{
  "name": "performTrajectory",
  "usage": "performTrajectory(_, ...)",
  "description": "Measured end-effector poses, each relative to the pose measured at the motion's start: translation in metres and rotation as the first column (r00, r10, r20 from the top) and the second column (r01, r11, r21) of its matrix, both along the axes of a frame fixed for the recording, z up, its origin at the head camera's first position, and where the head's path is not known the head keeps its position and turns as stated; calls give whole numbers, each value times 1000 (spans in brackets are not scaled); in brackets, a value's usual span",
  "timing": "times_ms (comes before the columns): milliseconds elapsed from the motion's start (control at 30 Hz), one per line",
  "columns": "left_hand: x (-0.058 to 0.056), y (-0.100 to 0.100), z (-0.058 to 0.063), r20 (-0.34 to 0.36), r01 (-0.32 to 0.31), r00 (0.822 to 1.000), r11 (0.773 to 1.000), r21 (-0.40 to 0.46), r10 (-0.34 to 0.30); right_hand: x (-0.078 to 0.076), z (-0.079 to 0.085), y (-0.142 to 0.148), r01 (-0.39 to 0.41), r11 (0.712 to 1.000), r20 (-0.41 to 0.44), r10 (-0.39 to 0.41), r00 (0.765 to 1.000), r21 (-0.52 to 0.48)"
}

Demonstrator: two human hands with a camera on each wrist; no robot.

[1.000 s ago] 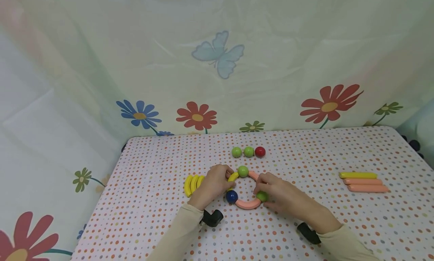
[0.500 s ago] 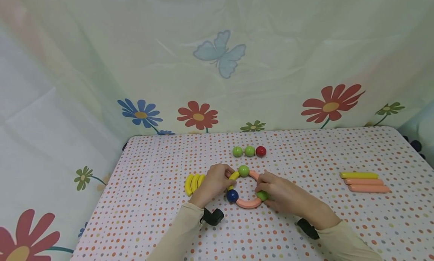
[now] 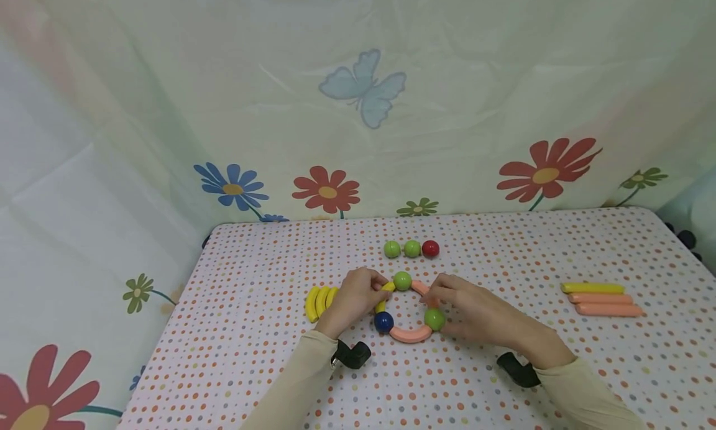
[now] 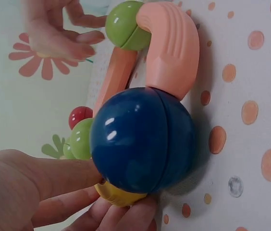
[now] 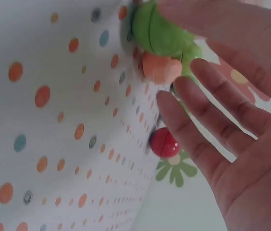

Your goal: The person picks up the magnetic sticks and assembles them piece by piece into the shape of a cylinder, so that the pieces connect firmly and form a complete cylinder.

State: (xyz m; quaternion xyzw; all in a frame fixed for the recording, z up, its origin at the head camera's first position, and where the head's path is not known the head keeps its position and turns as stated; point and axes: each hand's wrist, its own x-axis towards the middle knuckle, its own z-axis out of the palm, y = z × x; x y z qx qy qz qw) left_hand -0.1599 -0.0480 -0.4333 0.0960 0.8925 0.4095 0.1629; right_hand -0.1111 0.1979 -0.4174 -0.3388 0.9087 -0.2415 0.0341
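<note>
Fingers of my left hand curl round the yellow arc at the upper left of the ring, pinching it beside the top green ball. From the left wrist I see the same yellow piece held in my fingertips, just under the blue ball, which touches a pink arc lying on the dotted cloth. My right hand is at the ring's right side, its fingers touching the upper pink arc above the second green ball. The right wrist view shows those fingers straight and spread, gripping nothing, next to a green ball and a pink end. Beyond the ring sit two green balls and a red ball in a row. Three yellow arcs lie just left of my left hand; straight sticks lie well apart to the right.
</note>
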Motion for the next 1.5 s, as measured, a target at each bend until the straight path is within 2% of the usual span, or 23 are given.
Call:
performTrajectory(267,-1,9,3,-21,-10,1000,993,-115,8,-2,-4,2,5,1000,99,-3,995,-22)
performTrajectory(467,0,13,10,-9,-16,1000,986,-166,14,1,-8,8,14,998,92,-8,996,-58)
performTrajectory(567,0,14,11,-62,12,998,976,-215,-25,1,-7,22,36,993,112,-24,993,-110)
performTrajectory(667,-3,17,11,-147,59,984,966,-251,-98,0,-7,42,99,984,126,-81,989,-145)
performTrajectory(800,-9,21,9,-227,137,956,965,-224,-188,0,-13,74,180,967,29,-177,984,-180)
performTrajectory(900,-12,24,9,-242,189,941,960,-207,-238,0,-18,99,234,954,-79,-252,964,-187)
performTrajectory(967,-14,26,9,-240,209,936,955,-209,-257,0,-19,116,281,944,-121,-303,945,-171)
performTrajectory(1100,-15,29,9,-242,220,930,948,-231,-275,4,-19,147,401,910,-145,-414,899,-109)
performTrajectory(1267,-13,29,7,-286,206,916,941,-270,-283,1,-13,181,498,866,-102,-499,861,-36)
performTrajectory(1400,-12,29,5,-314,201,906,941,-272,-284,-4,-7,202,528,847,9,-529,848,53)
performTrajectory(1500,-12,28,4,-315,198,908,946,-256,-275,-8,-3,211,516,847,99,-529,843,128)
